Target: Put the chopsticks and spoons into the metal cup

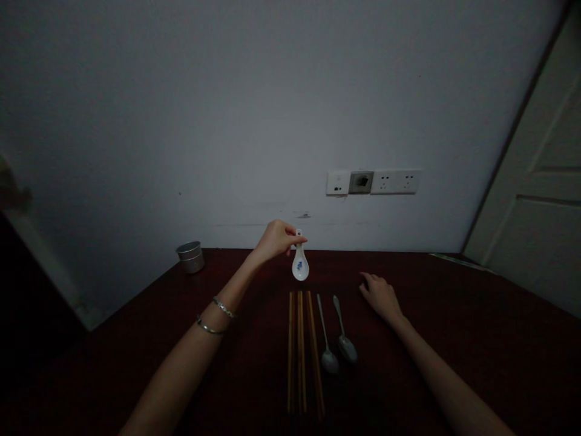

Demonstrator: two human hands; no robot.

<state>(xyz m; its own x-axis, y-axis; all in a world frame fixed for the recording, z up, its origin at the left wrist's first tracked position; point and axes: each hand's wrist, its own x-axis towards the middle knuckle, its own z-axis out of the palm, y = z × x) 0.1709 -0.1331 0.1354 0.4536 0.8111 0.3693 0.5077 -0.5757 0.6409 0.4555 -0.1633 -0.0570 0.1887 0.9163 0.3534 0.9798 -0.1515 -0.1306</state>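
Behind your grip the pale wall is rising; beneath it the dark red table is spreading. Your left hand is pinching narrowly; your right hand, fingers loosely extended, is resting to the grip's right. Wooden chopsticks are lying on the grip's near side, a metal cup is standing to its left, two metal spoons are lying nearer you and rightward, and the white spoon is sitting in that pinch by its handle, blue-marked bowl pointing your way
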